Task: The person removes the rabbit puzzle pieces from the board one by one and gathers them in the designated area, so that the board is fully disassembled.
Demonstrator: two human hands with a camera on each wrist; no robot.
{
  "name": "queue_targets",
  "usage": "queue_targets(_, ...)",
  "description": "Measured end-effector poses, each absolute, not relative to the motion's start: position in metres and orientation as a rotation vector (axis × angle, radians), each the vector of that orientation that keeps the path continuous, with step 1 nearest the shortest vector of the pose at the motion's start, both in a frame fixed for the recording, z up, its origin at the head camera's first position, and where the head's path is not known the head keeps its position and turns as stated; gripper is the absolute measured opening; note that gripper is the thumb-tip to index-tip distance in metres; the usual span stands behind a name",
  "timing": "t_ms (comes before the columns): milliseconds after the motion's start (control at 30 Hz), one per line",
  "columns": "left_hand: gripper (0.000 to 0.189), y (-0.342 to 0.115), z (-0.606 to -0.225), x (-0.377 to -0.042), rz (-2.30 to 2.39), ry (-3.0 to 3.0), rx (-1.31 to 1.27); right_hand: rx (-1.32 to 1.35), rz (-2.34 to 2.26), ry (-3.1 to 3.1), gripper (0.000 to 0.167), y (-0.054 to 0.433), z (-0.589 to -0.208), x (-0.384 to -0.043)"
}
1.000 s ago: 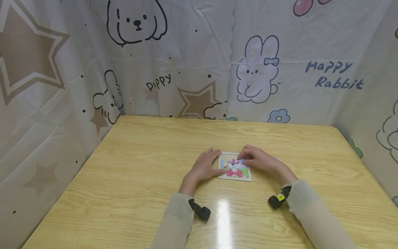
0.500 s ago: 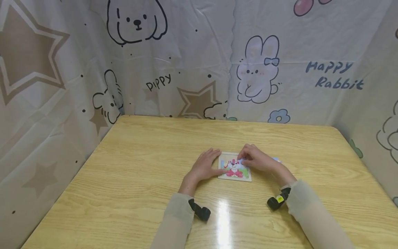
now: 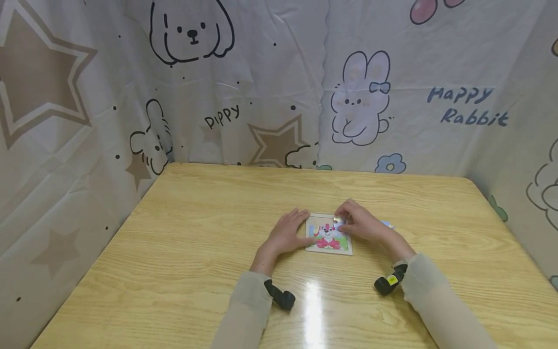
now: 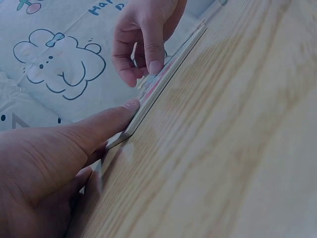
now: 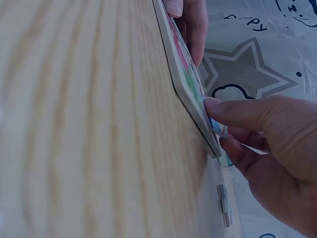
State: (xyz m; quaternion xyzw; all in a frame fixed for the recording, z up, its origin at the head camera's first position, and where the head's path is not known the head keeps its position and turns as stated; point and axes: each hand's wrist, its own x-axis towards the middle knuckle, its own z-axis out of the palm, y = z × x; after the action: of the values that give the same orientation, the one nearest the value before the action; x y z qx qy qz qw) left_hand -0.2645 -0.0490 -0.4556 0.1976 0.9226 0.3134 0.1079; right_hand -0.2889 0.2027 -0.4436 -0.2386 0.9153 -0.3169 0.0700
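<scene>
A square, pale wooden puzzle board [image 3: 321, 220] lies flat on a yellow wood-grain table [image 3: 196, 232], right of the middle, its picture of a pink-and-white animal facing up. The left hand [image 3: 285, 232] is spread at the board's left side, thumb resting on its near left part and fingertips at its far left corner. The right hand [image 3: 363, 223] pinches a small, light-coloured puzzle piece [image 3: 337, 220] between thumb and finger over the far right part.

The head view shows pale bare wood along the board's far side, which neither wrist view makes clear. The right wrist view shows the held piece edge-on and tilted, as well as the board's thickness. It also shows the edges of thin loose pieces [image 5: 224, 206] on the table to the right of the board; from the head, the right wrist partly hides them. The left wrist view shows the left thumb touching the board's rim.
</scene>
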Motion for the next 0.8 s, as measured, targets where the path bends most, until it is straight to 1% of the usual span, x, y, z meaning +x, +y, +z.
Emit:
queue_targets(100,0.079,-0.0490,-0.4574,-0.2652,0.919,2.716,0.582,-0.690,-0.936,2.759,0.029,0.2031,-0.4433,-0.2881)
queue_targets(200,0.080,-0.0489,-0.4592,-0.2662,0.918,2.713,0.575,-0.674,-0.931,2.762,0.029,0.2035,-0.4434,-0.2879)
queue_targets(800,0.080,-0.0482,-0.4585,-0.2669,0.909,2.721,0.579,-0.578,-1.183,2.735,0.016,0.2105,-0.4453,-0.2885)
